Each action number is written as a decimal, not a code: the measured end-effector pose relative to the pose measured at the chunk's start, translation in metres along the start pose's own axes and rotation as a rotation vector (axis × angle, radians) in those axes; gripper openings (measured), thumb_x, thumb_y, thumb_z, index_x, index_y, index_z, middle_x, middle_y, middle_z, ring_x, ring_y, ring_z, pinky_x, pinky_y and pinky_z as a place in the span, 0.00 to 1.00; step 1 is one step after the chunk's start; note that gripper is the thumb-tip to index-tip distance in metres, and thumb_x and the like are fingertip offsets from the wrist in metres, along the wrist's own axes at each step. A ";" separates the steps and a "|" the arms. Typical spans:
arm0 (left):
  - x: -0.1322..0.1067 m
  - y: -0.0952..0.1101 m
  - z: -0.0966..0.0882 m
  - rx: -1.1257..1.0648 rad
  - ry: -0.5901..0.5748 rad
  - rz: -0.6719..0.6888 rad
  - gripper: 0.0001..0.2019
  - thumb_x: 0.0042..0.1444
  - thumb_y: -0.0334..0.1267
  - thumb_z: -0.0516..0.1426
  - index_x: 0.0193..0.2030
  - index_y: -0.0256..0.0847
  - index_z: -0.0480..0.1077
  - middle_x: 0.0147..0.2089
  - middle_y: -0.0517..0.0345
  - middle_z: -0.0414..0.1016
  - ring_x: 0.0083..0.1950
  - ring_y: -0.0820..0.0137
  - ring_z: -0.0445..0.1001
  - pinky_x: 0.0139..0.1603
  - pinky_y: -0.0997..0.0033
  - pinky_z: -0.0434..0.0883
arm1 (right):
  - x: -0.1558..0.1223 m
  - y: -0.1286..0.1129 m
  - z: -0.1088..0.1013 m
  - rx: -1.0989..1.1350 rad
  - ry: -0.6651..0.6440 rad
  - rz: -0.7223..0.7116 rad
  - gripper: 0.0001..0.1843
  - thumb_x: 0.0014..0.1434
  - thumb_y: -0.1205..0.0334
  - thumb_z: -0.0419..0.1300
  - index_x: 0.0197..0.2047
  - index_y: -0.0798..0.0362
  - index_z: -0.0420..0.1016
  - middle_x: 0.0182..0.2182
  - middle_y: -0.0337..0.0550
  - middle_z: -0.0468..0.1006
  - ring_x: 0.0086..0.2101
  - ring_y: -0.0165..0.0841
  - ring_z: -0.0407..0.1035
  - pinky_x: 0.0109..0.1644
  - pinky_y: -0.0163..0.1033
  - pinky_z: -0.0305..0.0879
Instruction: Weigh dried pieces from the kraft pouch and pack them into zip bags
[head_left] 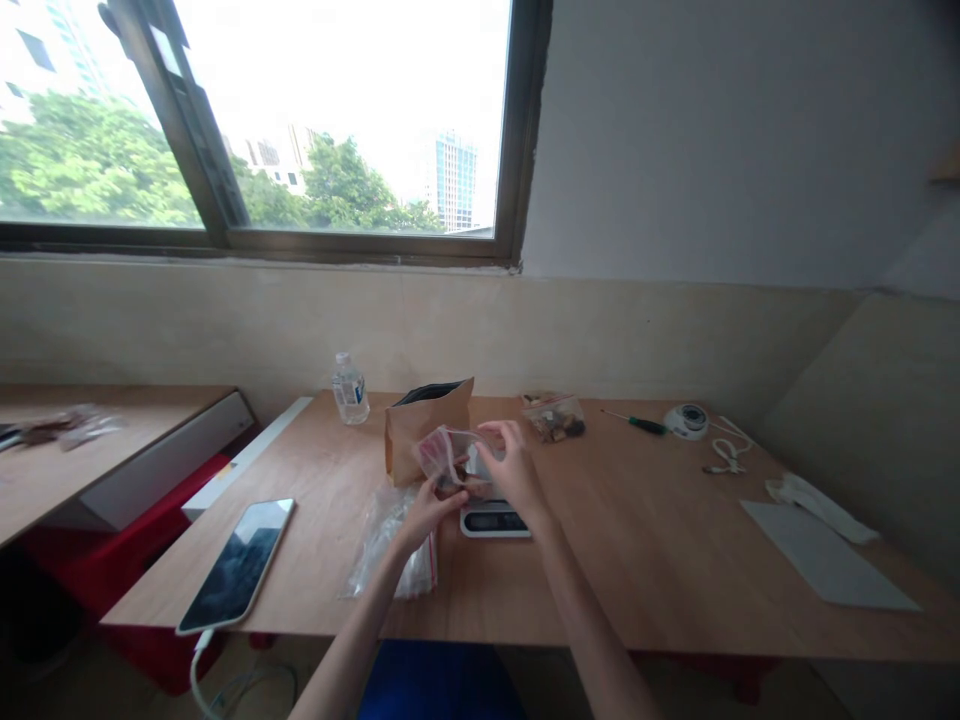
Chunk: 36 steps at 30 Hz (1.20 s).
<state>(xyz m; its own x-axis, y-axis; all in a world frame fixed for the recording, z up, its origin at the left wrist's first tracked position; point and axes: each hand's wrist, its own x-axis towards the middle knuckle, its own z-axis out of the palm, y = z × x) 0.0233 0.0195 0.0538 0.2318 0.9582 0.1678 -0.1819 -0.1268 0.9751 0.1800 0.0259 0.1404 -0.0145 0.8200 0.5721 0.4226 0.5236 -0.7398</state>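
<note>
My left hand (431, 515) grips a small clear zip bag (435, 455) with a pink-red strip along its top; some brownish pieces show low in it. My right hand (514, 465) is at the bag's right side, its fingers bent round the edge of the opening. Just beneath the hands lies a white digital scale (495, 522) with a dark display, partly covered by them. Behind the bag stands an open brown paper pouch (427, 425). A pile of clear plastic zip bags (390, 550) lies under my left wrist.
A phone (240, 565) on a cable lies left, with a water bottle (350, 390) behind. Toward the back right are a filled clear bag (555, 417), a screwdriver (645, 425), a dome camera (686, 421) and a white cable (726, 455). A grey sheet (825, 560) lies far right.
</note>
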 end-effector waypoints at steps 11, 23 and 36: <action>-0.006 -0.038 -0.002 0.263 0.411 0.167 0.15 0.46 0.43 0.61 0.39 0.37 0.72 0.36 0.52 0.79 0.37 0.62 0.77 0.40 0.65 0.72 | 0.013 -0.032 0.021 -0.387 -0.649 -0.211 0.08 0.56 0.75 0.55 0.37 0.57 0.73 0.39 0.48 0.75 0.43 0.35 0.66 0.48 0.36 0.62; -0.006 -0.050 -0.009 0.361 0.466 0.156 0.06 0.44 0.35 0.59 0.30 0.38 0.74 0.28 0.58 0.79 0.29 0.66 0.75 0.33 0.70 0.70 | 0.024 -0.022 0.032 -0.348 -0.904 -0.080 0.13 0.44 0.67 0.66 0.36 0.55 0.76 0.37 0.44 0.78 0.38 0.35 0.70 0.38 0.32 0.62; -0.006 -0.046 -0.006 0.263 0.449 0.124 0.11 0.48 0.43 0.59 0.30 0.36 0.74 0.25 0.56 0.77 0.26 0.68 0.74 0.28 0.72 0.69 | 0.027 -0.016 0.022 -0.338 -0.931 -0.050 0.15 0.45 0.71 0.64 0.39 0.52 0.77 0.36 0.41 0.79 0.35 0.33 0.71 0.36 0.31 0.61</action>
<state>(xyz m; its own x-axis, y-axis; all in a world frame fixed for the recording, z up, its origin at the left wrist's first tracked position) 0.0248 0.0214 0.0076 -0.2184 0.9400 0.2621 0.0772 -0.2511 0.9649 0.1534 0.0447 0.1595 -0.6847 0.7287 -0.0141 0.6362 0.5880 -0.4995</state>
